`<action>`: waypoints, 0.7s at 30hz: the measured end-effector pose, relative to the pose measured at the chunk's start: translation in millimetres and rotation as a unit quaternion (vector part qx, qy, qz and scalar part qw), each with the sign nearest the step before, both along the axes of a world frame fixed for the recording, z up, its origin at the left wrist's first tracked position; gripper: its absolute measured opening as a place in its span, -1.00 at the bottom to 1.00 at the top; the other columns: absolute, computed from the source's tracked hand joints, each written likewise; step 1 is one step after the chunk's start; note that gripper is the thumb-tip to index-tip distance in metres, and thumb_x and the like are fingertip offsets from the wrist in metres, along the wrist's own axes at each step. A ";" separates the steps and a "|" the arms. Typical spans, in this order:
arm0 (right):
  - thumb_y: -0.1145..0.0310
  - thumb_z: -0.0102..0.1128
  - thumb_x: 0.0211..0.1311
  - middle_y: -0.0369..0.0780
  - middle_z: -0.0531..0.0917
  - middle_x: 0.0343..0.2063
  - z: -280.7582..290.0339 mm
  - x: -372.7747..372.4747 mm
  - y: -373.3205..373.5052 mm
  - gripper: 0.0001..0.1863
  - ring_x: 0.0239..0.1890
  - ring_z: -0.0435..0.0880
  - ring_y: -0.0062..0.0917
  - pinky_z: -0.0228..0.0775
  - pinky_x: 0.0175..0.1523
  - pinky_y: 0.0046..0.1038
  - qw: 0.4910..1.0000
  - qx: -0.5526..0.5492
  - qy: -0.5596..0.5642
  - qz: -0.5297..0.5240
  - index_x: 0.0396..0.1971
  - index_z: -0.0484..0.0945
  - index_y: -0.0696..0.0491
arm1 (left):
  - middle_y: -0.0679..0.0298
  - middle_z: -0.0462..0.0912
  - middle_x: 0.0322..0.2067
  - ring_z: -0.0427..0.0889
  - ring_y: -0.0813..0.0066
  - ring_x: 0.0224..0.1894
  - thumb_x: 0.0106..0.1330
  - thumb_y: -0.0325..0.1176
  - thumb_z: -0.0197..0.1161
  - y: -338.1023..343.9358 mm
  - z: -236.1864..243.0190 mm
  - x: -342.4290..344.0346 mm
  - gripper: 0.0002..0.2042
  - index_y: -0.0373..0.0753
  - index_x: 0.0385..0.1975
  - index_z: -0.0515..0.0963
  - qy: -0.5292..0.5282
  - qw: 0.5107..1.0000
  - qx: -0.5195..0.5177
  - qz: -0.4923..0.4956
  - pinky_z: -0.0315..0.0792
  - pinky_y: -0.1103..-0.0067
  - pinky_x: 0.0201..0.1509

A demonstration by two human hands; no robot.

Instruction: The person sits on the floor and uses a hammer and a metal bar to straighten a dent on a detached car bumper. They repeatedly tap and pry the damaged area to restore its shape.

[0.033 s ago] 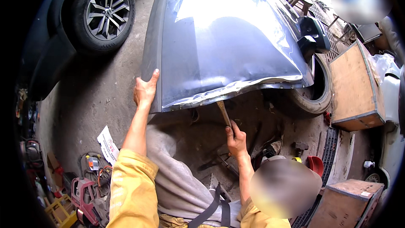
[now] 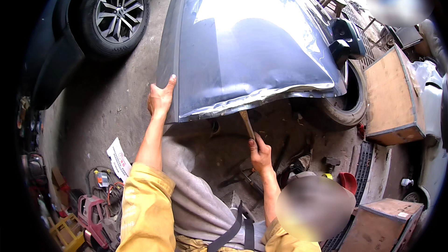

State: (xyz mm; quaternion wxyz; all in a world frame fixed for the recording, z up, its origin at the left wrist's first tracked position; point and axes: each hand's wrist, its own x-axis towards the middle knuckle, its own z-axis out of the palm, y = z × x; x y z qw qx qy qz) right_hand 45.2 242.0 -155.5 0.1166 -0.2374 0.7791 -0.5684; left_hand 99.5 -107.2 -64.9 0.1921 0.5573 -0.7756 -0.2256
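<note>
A person in yellow sleeves steadies a blue-grey vehicle panel (image 2: 261,60) across the upper centre of the frame, the left hand (image 2: 161,97) grasping its left edge with the thumb on top, the right hand (image 2: 261,153) clenched around a wooden handle (image 2: 247,125) whose far end is hidden beneath the panel's crumpled lower edge. At right of the frame stands a metal-edged wooden crate (image 2: 389,93), crumpled clear plastic (image 2: 423,71) just beside it; a second wooden crate (image 2: 387,217) sits at lower right. The contents of both crates are out of sight. A tyre (image 2: 343,115) lies under the panel's right corner, while a parked car's wheel (image 2: 119,14) fills the upper left and a printed sheet (image 2: 119,158) lies at lower left. Against the earlier frame, little differs: both hands keep the same holds, and panel and crates appear essentially unmoved
</note>
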 end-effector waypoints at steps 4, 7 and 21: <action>0.12 0.10 0.41 -0.20 0.56 -0.60 -4.6 31.5 -9.6 -0.57 -0.56 0.52 -0.55 0.39 -0.38 -0.50 0.996 -0.072 -0.043 -0.043 0.04 0.51 0.17 | -0.20 0.61 -0.08 0.55 -0.12 0.07 -0.05 0.53 0.16 3.2 3.9 -5.2 -0.01 -0.46 -0.01 0.47 0.007 1.000 0.020 0.003 0.39 0.19 0.13; 0.06 0.05 0.44 -0.42 0.31 -0.72 55.3 56.2 -18.9 -0.61 -0.76 0.22 -0.78 0.04 -0.67 -0.65 0.906 -0.156 -0.394 -0.007 -0.07 0.52 0.11 | -0.21 0.60 -0.07 0.55 -0.12 0.08 -0.05 0.53 0.15 -2.5 -1.0 -0.1 0.01 -0.48 0.00 0.46 -0.001 1.000 0.023 0.001 0.38 0.20 0.15; 0.32 0.01 0.44 -0.41 0.21 -0.73 58.9 29.6 21.3 -0.68 -0.80 0.11 -0.81 -0.03 -0.73 -0.72 0.767 -0.400 -0.491 0.106 0.03 0.46 0.23 | -0.24 0.59 -0.06 0.55 -0.15 0.07 -0.06 0.56 0.13 -5.9 -9.0 -3.6 0.02 -0.49 -0.05 0.50 -0.005 1.000 -0.007 -0.010 0.36 0.20 0.18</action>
